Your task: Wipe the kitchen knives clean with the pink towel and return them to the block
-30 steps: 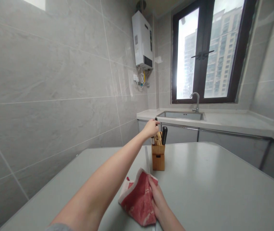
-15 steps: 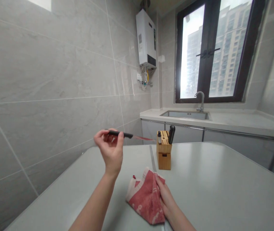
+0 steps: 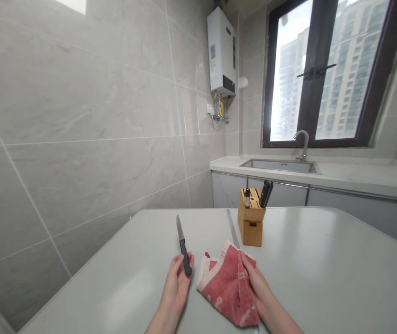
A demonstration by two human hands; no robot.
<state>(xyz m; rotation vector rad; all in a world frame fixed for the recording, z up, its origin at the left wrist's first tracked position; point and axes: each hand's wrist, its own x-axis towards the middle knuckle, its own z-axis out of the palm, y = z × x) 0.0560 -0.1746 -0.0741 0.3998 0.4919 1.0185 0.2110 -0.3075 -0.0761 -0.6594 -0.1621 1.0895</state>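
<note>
A small kitchen knife [image 3: 183, 244] sits in the left hand [image 3: 174, 291], its long axis nearly upright in view, with the steel blade pointing away from the person and leaning slightly left. The black handle lies across the narrowly curled fingers, its butt end hidden among them, so how firmly it is gripped is hard to make out. Just right of that hand, the right hand [image 3: 258, 288] is closed on the edge of a folded red-and-white towel [image 3: 227, 288], which bunches against the fingers. Beyond and between the hands, a wooden knife block [image 3: 251, 219] stands upright on the grey surface [image 3: 309, 260], with dark handles rising from its top. Left of the block, a thin metal strip [image 3: 232, 228] runs toward the towel, which covers its near end. Both forearms are cut off by the frame's lower edge.
</note>
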